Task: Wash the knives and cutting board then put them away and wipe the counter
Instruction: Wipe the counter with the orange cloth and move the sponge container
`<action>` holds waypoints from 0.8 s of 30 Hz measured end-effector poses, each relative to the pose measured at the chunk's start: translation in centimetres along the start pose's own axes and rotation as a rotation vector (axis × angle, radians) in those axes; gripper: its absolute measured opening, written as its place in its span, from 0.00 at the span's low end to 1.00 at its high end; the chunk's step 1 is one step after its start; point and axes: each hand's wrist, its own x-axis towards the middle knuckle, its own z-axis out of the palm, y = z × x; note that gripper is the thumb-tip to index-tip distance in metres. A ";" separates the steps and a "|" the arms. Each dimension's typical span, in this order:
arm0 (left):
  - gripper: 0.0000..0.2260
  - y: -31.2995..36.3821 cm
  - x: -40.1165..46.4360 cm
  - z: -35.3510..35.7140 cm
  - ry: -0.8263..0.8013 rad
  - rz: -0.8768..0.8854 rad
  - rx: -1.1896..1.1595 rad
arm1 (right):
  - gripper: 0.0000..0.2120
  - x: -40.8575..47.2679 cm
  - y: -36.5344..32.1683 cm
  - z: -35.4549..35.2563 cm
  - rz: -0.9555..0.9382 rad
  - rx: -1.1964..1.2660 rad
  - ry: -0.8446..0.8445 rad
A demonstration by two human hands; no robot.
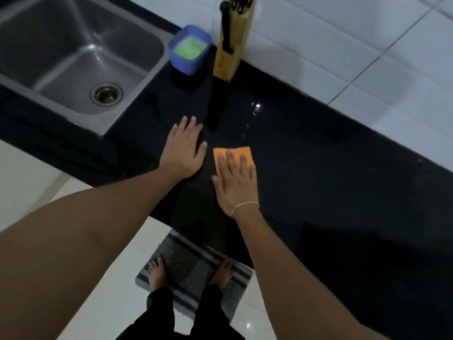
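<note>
The tub (190, 49) stood on the counter (318, 155) between the sink (73, 57) and the knife block (231, 45); nearer the counter's front edge lay the cloth (232, 153).

No legible text, label, brand mark, number or sign appears anywhere in the frame. The blue plastic tub (190, 49) at upper centre and the pale wooden knife block (229, 57) beside it show plain, unprinted faces, as does the flat orange cloth (232, 155) at centre, though motion blur softens the upper objects.
</note>
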 end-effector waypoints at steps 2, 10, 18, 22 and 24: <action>0.28 0.1 0.2 0.2 -0.084 0.043 0.181 | 0.29 -1.4 2.7 0.1 0.097 0.011 0.015; 0.28 0.1 -0.3 0.4 -0.098 0.068 0.240 | 0.31 1.4 11.1 -1.8 0.399 0.093 0.029; 0.28 -0.6 0.2 1.3 -0.048 0.057 0.201 | 0.37 14.3 13.1 -5.3 0.757 0.166 0.061; 0.28 -0.3 0.7 1.2 0.021 -0.017 0.115 | 0.37 19.4 7.7 -5.8 0.483 0.037 0.105; 0.28 -0.1 1.2 0.6 0.060 -0.129 0.003 | 0.34 19.4 2.3 -4.9 0.217 0.021 0.054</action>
